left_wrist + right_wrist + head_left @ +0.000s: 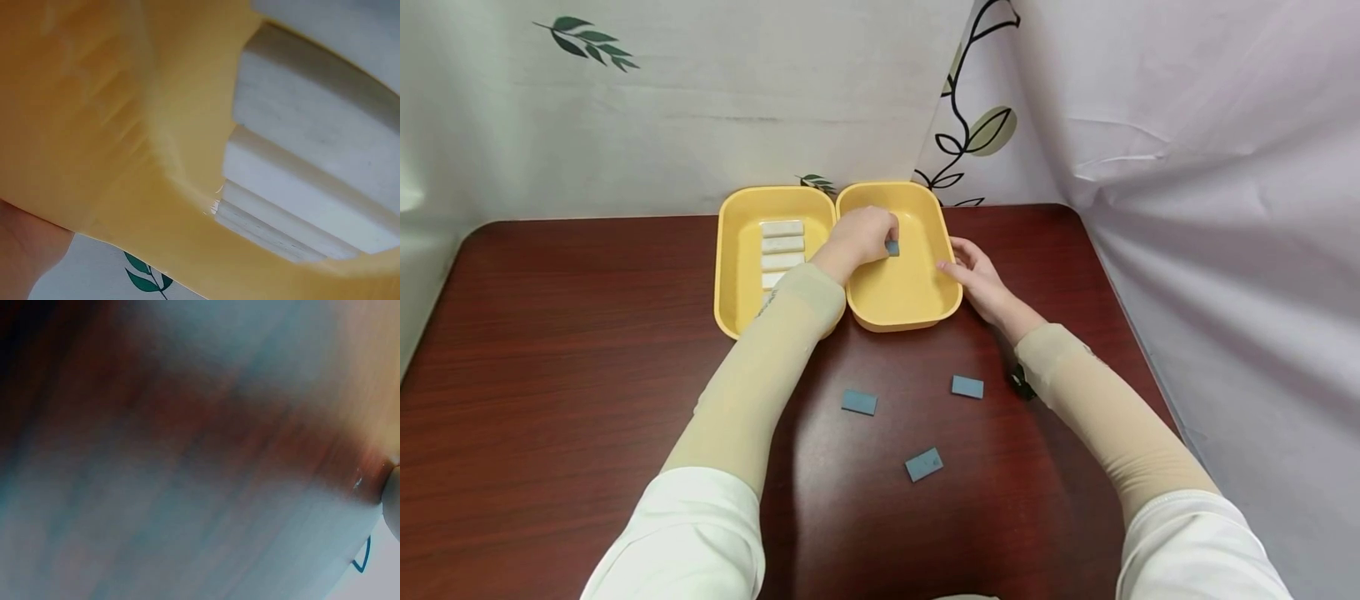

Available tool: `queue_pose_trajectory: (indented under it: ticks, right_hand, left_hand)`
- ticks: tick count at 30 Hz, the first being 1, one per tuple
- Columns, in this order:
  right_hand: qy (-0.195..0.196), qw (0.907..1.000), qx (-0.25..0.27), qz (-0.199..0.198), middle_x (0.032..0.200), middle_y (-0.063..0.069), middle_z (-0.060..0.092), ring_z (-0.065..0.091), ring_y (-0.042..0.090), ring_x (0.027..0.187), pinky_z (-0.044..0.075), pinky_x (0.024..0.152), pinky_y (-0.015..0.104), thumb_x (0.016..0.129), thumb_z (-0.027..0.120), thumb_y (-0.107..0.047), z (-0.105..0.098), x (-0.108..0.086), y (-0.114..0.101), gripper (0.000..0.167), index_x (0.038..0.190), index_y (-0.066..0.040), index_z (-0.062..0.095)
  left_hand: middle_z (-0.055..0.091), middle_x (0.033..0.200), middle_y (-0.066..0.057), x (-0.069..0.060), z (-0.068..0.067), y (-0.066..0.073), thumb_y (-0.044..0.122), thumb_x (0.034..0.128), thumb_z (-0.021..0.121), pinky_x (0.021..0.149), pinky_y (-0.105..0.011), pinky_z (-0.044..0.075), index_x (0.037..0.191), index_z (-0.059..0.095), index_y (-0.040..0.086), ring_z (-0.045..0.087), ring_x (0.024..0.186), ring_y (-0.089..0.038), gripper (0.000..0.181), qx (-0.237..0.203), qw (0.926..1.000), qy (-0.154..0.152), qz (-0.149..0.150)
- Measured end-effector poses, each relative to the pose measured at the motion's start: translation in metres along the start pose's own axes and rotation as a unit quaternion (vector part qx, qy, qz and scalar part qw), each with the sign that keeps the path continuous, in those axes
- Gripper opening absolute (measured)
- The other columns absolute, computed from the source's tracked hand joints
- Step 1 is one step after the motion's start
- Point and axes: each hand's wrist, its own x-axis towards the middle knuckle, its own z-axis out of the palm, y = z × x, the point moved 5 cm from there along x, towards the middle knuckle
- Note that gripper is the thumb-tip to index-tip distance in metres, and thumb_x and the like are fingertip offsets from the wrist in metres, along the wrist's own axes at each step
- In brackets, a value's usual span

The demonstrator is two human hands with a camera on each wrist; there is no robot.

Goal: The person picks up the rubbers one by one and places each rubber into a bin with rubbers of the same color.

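Note:
Inside the right yellow tray (917,292), my left hand (861,233) pinches a small blue-grey tile (892,248) near the tray's left side. Part of that tile is hidden by the fingers. My right hand (981,279) grips the same tray at its right rim, thumb over the edge and fingers along the outside. Three more blue-grey tiles lie on the table in front of the tray: one on the left (859,402), one on the right (967,387) and one nearer me (924,464).
The left yellow tray (730,275) stands against the right one and holds several white blocks (782,244) in a column; the left wrist view shows these blocks (300,169) close up. A patterned white curtain (700,117) hangs behind the dark red wooden table (587,375).

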Motion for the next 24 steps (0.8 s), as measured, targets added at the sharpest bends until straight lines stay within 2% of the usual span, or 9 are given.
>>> queue_pose_trajectory:
  ticks: [8,18,24]
  right_hand:
    - [-0.001,1.0,-0.004,-0.002,0.14,0.012,0.055,0.062,0.009,0.11,0.059,0.084,0.017,0.106,0.057,-0.003,-0.0001,-0.0005,-0.0004,0.059,0.16,0.001,0.035]
    - [-0.001,1.0,-0.004,-0.001,0.139,0.009,0.055,0.061,0.01,0.113,0.059,0.085,0.016,0.105,0.057,-0.003,0.0009,0.0,-0.0003,0.059,0.16,0.0,0.036]
    - [-0.003,1.0,-0.007,-0.003,0.139,0.009,0.055,0.06,0.011,0.113,0.058,0.086,0.016,0.106,0.057,-0.004,-0.0006,0.0012,0.0006,0.058,0.159,0.001,0.036]
  left_hand:
    - [0.072,0.118,-0.008,0.0,0.0003,0.0,0.013,0.0998,0.071,0.104,-0.042,0.052,0.115,0.074,0.009,0.062,0.109,-0.026,0.016,-0.003,1.0,0.0,-0.004]
    - [0.072,0.116,-0.008,-0.0017,0.0004,-0.0009,0.016,0.1012,0.07,0.1,-0.04,0.052,0.113,0.073,0.009,0.061,0.104,-0.025,0.015,-0.015,0.9998,0.012,-0.003]
    - [0.072,0.117,-0.007,0.0007,0.0012,0.0003,0.015,0.101,0.071,0.101,-0.04,0.053,0.114,0.074,0.01,0.062,0.106,-0.025,0.014,-0.004,0.9999,0.009,0.001]
